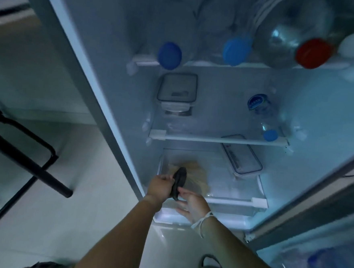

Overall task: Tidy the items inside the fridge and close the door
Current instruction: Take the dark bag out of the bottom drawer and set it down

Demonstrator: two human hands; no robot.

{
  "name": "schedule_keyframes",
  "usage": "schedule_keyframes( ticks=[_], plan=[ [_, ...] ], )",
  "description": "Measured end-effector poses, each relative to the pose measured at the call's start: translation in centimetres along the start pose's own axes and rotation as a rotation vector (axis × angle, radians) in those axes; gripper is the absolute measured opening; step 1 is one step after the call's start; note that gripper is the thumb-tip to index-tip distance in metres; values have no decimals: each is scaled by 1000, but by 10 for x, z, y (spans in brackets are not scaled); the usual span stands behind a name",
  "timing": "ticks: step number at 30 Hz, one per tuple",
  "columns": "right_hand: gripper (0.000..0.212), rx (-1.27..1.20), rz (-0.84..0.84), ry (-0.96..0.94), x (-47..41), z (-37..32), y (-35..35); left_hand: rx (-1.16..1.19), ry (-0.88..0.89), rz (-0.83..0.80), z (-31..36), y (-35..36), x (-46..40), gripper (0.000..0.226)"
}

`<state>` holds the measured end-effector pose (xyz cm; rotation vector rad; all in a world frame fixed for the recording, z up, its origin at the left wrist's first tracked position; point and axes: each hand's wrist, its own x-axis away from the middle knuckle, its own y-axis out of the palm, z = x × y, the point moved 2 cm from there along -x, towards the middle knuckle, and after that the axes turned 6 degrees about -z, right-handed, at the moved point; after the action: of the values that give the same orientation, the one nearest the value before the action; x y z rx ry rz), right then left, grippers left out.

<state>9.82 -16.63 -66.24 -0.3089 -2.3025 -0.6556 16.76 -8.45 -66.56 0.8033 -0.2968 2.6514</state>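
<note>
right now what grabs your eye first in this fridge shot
Both hands meet at the bottom of the open fridge: the left hand has its grip on a dark object, the right hand beside it. On the top shelf lie bottles, one with a red cap.

My left grip (pixel 161 187) and right grip (pixel 192 204) fill the front left of the clear bottom drawer (pixel 260 186). A pale tan fan-shaped bundle (pixel 196 173) blocks the way just behind them. The drawer's right front lies bare, with a clear rectangular lidded box (pixel 241 154) tilted over its rear right corner. On the middle glass shelf (pixel 213 139), room stays open between the square lidded container (pixel 177 87) and the clear lying bottle with a blue cap (pixel 264 119).
</note>
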Motion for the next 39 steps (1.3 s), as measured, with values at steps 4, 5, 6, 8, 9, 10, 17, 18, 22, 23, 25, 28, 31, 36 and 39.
schedule_keyframes(
  ticks=[4,5,6,8,9,10,17,18,22,23,25,28,31,36,39],
  plan=[
    [37,60,4,-39,44,1,20,90,29,-25,13,-14,53,25],
    [37,78,-2,-46,57,2,27,116,35,-21,15,-20,69,24],
    [36,90,-13,-54,66,4,32,140,40,-23,16,-25,82,24],
    [34,146,-34,-78,87,10,47,161,54,-18,15,-39,109,26],
    [31,180,-38,-91,94,12,53,163,60,-19,15,-45,120,25],
    [24,220,-48,-96,103,18,62,169,67,-12,12,-54,135,24],
    [32,423,-193,-40,144,69,132,205,58,104,-22,-127,210,26],
    [35,441,-207,-30,148,79,142,211,51,124,-29,-138,219,25],
    [37,490,-298,16,167,122,183,220,18,214,-60,-185,254,24],
    [37,504,-324,29,173,134,195,227,10,242,-69,-198,264,23],
    [36,522,-369,51,183,152,214,255,0,290,-84,-217,280,21],
    [26,583,-408,90,191,175,241,266,-8,364,-103,-243,300,26],
    [34,675,-421,83,195,190,262,258,-30,478,-121,-270,319,22],
    [36,794,-401,-29,193,196,279,234,-26,564,-135,-295,339,22],
    [36,827,-385,-74,190,193,280,248,-16,564,-134,-295,344,29]
  ],
)
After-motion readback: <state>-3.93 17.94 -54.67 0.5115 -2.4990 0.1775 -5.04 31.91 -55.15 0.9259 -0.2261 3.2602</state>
